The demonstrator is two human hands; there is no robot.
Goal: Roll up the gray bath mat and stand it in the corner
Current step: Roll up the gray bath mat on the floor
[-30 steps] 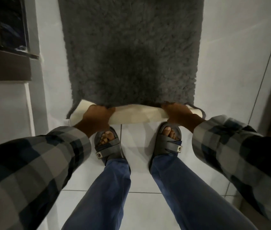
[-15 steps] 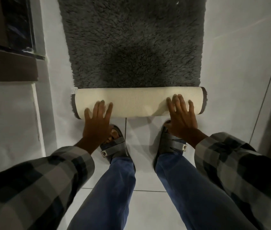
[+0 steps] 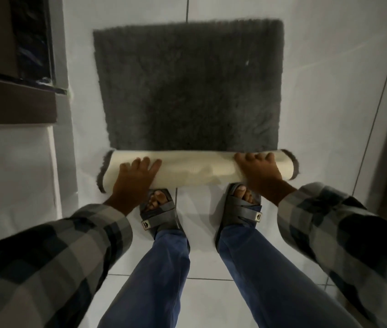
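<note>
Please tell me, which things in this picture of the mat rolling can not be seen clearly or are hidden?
- The corner for the rolled mat: not identifiable in the head view.
- Inside of the roll: hidden by its cream backing.
- Floor under the flat gray part: covered by the pile.
- Left hand and right hand palms: pressed on the roll, facing down.
- Dark furniture at the left: cut by the frame edge.

Both plaid sleeves (image 3: 45, 263) and the jeans (image 3: 154, 280) run off the bottom edge. The left hand (image 3: 133, 181) and right hand (image 3: 258, 174) hide their palms against the roll (image 3: 194, 169); sandal toes (image 3: 242, 195) partly covered.
</note>
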